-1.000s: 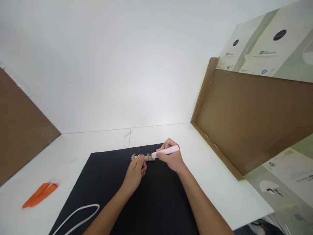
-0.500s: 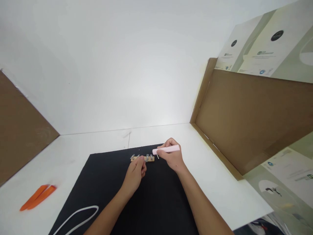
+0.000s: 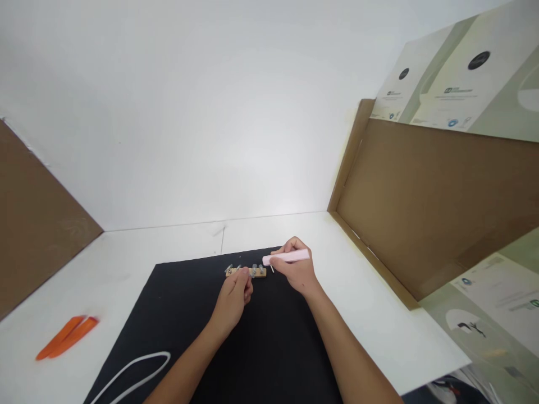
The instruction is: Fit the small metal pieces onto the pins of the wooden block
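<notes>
My right hand [image 3: 300, 272] is wrapped round a pale pink bar-shaped tool [image 3: 290, 256], which lies nearly level and points left. Below the tool's left end shows a thin white stick [image 3: 272, 269]. My left hand [image 3: 236, 292] is pinched closed in front of a small light wooden strip [image 3: 263, 273]; whether it grips the strip or a small piece is hidden by the fingers. Several greyish, partly clear pegs or screws [image 3: 254, 269] stand along the strip, some of them tilted. A narrow gap separates the pink tool from the strip's right end.
Under both hands lies a black mat [image 3: 269, 342] on a white table [image 3: 362, 292]. A white cable loop [image 3: 147, 356] rests at its front left. Two orange pieces [image 3: 67, 336] lie farther left. Cardboard panels [image 3: 438, 196] stand at the right and left, with a white wall behind.
Both hands, the pink tool and the wooden strip stay almost where they were. The whole view has shifted very slightly.
</notes>
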The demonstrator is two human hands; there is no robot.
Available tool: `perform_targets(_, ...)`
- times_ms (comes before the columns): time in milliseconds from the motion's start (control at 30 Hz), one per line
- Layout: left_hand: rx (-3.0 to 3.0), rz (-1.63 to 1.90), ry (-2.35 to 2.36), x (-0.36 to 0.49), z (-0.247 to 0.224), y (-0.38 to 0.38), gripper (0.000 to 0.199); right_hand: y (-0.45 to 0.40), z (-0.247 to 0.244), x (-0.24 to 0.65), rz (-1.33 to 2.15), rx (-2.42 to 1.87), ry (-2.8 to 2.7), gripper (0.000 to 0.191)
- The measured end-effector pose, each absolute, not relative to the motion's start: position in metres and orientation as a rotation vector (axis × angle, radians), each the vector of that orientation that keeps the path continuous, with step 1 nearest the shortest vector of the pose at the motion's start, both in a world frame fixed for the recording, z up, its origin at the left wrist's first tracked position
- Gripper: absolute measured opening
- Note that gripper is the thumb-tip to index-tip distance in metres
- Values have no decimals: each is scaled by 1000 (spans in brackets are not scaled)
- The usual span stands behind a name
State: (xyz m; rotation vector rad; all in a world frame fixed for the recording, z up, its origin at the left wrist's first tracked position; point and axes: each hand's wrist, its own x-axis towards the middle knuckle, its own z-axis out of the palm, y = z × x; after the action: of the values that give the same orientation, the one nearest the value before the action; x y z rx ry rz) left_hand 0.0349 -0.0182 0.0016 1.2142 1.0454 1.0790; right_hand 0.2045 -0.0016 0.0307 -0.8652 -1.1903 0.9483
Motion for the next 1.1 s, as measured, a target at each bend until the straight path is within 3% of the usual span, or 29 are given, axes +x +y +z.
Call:
perform_targets(833, 1232, 1093, 1054, 34, 1, -18, 48, -10, 38, 203, 1145, -770, -1293, 35)
perform_targets(1100, 1222, 1096, 1065, 35, 1, -18, 48, -7, 35, 201, 1063, -832, -1223, 33)
